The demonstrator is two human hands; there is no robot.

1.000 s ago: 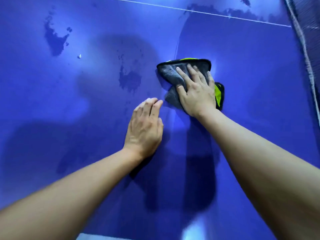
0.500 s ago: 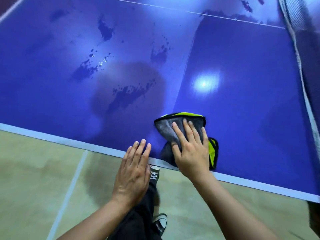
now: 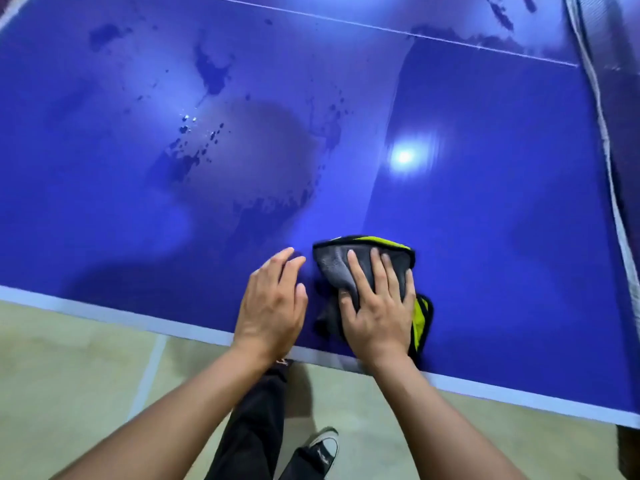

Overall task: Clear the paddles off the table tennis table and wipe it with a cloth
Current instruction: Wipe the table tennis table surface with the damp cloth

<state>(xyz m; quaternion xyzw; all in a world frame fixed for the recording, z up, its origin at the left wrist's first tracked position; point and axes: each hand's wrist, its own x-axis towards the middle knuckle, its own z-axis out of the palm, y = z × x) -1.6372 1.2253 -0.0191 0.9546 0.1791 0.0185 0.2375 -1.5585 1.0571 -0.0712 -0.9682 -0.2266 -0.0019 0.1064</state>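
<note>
A blue table tennis table point(image 3: 485, 202) fills the upper view, its white near edge running low across the frame. A folded grey cloth with black trim and a yellow-green side point(image 3: 349, 261) lies close to that edge. My right hand point(image 3: 377, 306) presses flat on the cloth with straight fingers. Just left of the cloth, my left hand point(image 3: 273, 306) rests flat on the bare table surface. Wet patches and droplets point(image 3: 194, 147) mark the table's left half. No paddle is in view.
The net point(image 3: 602, 133) runs along the right side. A thin white centre line point(image 3: 381, 27) crosses the far part of the table. Below the table edge are a beige floor with a pale line point(image 3: 149, 372), my dark trouser leg and a black sneaker point(image 3: 322, 448).
Both hands and the cloth came back from the middle of the table to its near edge, then slid slightly forward onto the surface. The floor and my leg came into view.
</note>
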